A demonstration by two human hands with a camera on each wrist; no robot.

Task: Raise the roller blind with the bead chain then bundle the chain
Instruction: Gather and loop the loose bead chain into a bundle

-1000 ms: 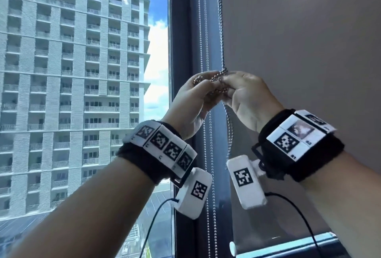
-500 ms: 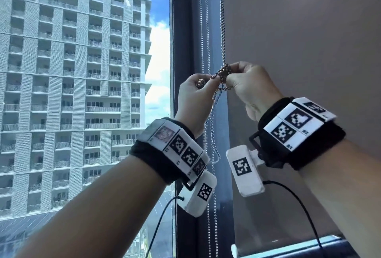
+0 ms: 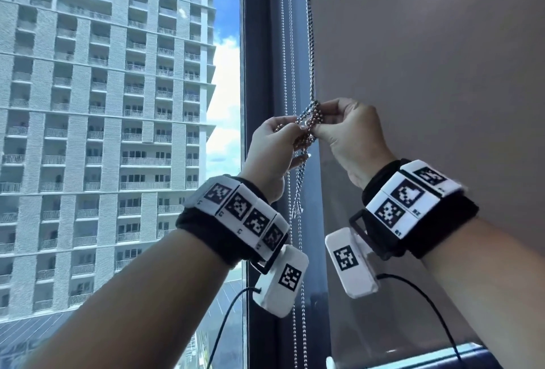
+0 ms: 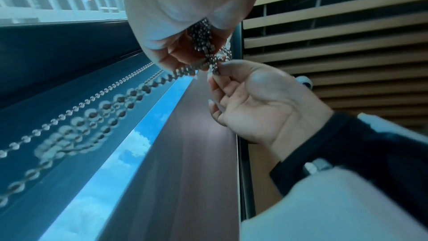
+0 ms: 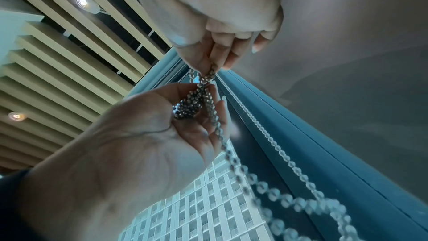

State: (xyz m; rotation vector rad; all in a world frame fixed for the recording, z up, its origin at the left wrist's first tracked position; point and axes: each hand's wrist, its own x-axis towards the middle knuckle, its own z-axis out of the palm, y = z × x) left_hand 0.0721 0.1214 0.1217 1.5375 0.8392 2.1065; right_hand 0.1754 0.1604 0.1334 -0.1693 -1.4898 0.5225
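**Both hands gather the bead chain beside the blind**

The silver metal bead chain (image 3: pixel 309 44) hangs in a straight line down the left edge of the grey-brown fabric roller blind (image 3: pixel 427 73), against the dark window frame (image 3: pixel 259 73). At hand height its small round beads bunch into a tight, glinting cluster, and below that several slack loops dangle between the two wrists. The left hand (image 3: pixel 271 150) has its grip closed around the left side of the cluster, fingers curled over the beads. The right hand (image 3: pixel 351 138) pinches the right side of it between thumb and fingertips, its other fingers curled in.

The head view alone shows the blind's bottom rail low at the near right, with a strip of glass under it, and a pale high-rise building (image 3: pixel 103 132) far to the left beyond the pane. A second, thinner pair of bead strands hangs just left of the main chain.

The left wrist view shows the beads packed inside the left palm, and the right thumb and forefinger nipping a strand where it leaves the bunch. The right wrist view shows the cluster lying on the left hand's fingers and a slatted ceiling (image 5: pixel 57 61) with round lamps above.
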